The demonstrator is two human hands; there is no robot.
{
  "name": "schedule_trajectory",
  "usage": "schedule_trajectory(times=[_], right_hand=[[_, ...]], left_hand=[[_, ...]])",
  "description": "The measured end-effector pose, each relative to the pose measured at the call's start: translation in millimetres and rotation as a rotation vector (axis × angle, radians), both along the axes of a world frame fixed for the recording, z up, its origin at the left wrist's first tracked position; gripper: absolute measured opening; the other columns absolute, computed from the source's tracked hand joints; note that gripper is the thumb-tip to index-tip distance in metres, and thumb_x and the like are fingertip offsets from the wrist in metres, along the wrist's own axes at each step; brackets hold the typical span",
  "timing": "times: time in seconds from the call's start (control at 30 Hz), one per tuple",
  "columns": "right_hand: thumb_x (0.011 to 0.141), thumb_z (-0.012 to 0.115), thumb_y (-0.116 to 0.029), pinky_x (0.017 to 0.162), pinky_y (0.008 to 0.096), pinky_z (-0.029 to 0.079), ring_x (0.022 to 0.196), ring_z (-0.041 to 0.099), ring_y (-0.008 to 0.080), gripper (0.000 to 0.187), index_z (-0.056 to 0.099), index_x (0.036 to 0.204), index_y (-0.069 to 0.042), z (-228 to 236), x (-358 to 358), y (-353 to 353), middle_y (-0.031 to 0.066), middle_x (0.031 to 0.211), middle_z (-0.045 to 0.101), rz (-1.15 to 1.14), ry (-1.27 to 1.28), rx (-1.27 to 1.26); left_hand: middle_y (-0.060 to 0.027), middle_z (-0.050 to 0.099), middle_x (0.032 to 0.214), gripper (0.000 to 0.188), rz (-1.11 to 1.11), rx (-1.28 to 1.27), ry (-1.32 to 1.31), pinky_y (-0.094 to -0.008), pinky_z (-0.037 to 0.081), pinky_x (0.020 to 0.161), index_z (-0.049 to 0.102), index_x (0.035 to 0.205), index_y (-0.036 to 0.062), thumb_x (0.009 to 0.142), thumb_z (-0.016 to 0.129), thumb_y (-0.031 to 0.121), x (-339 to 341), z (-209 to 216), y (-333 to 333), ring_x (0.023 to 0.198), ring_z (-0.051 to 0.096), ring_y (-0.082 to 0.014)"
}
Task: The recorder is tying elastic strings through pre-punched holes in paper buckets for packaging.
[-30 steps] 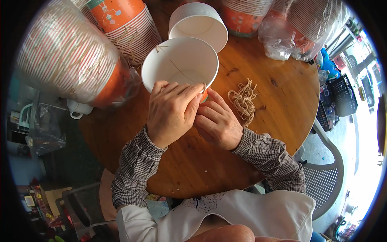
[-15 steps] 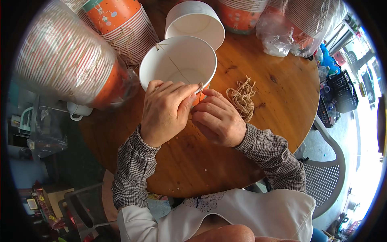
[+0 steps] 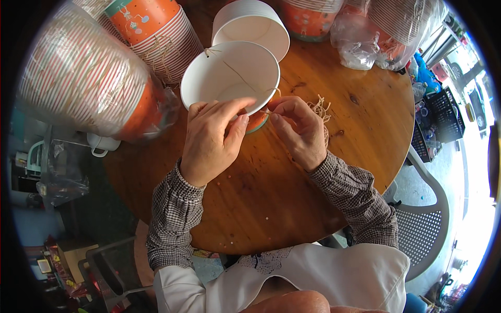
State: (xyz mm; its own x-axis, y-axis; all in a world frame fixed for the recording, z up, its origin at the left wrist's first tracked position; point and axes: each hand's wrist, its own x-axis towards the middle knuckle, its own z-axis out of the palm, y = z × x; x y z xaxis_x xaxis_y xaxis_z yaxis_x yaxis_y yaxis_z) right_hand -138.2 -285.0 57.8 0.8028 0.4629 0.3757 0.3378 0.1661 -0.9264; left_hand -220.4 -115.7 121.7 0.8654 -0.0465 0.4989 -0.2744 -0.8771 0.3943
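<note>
A white-lined paper bucket [image 3: 224, 73] with an orange and teal outside stands tilted before me. Thin brown twine [image 3: 237, 73] crosses its mouth, entering by a hole in the far left rim and looping over the right rim. My left hand [image 3: 211, 138] lies at the near rim, fingers stretched and thumb apart, with nothing visible pinched between them. Just right of the rim, my right hand [image 3: 300, 130] pinches the twine's end between thumb and forefinger. Partly behind that hand rests a loose bundle of twine [image 3: 319, 109].
Another white bucket [image 3: 253, 26] lies tipped behind the first. Bagged bucket stacks [image 3: 83, 78] crowd the left, beside an orange stack with twine [image 3: 164, 47]. More bagged stacks [image 3: 394, 23] stand far right. A grey chair [image 3: 425, 229] is beside the round wooden table [image 3: 261, 193].
My hands have parted: the right has drawn a little to the right with the twine's end, and the left thumb has come away from the rim. The bucket has shifted slightly farther away.
</note>
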Motion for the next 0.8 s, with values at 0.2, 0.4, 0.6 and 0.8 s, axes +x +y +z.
schedule_trajectory(times=[0.2,0.4,0.6,0.8], right_hand=[[0.084,0.062,0.0,0.083,0.0299,0.051,0.091,0.064,0.0186,0.007,0.058,0.09,0.002,0.4,-1.4,2.7,0.0111,0.097,0.063,-0.013,-0.022,0.039],[0.084,0.063,0.0,0.081,0.0299,0.05,0.09,0.063,0.0195,0.008,0.058,0.089,0.002,-4.4,0.0,4.9,0.0113,0.098,0.062,-0.023,-0.114,0.059],[0.082,0.065,-0.001,0.081,0.0314,0.049,0.09,0.063,0.0218,0.009,0.058,0.088,0.002,-3.6,0.1,4.7,0.0118,0.097,0.063,-0.06,-0.175,0.015],[0.089,0.06,-0.001,0.093,0.0287,0.047,0.103,0.057,0.0137,0.007,0.057,0.094,0.002,1.0,-2.0,-0.2,0.0101,0.111,0.058,-0.029,-0.173,-0.109]], left_hand=[[-0.0012,0.065,0.09,0.017,-0.02,0.056,0.021,-0.0344,0.036,0.084,0.066,0.106,0.0079,0.091,0.056,0.011,-1.3,-1.0,1.5,0.085,0.061,-0.0179],[-0.0014,0.064,0.09,0.012,0.022,0.019,0.047,-0.0347,0.037,0.084,0.064,0.099,0.0067,0.092,0.056,0.012,-0.8,-2.0,-0.6,0.087,0.061,-0.0199],[-0.0023,0.062,0.087,0.006,0.041,0.032,0.029,-0.0356,0.037,0.08,0.06,0.093,0.0068,0.091,0.057,0.012,-0.5,-3.8,-1.9,0.084,0.06,-0.0212],[-0.0024,0.06,0.083,0.005,0.057,0.035,0.003,-0.0359,0.038,0.078,0.057,0.087,0.0073,0.09,0.059,0.011,-0.3,-5.1,-4.4,0.082,0.06,-0.0215]])
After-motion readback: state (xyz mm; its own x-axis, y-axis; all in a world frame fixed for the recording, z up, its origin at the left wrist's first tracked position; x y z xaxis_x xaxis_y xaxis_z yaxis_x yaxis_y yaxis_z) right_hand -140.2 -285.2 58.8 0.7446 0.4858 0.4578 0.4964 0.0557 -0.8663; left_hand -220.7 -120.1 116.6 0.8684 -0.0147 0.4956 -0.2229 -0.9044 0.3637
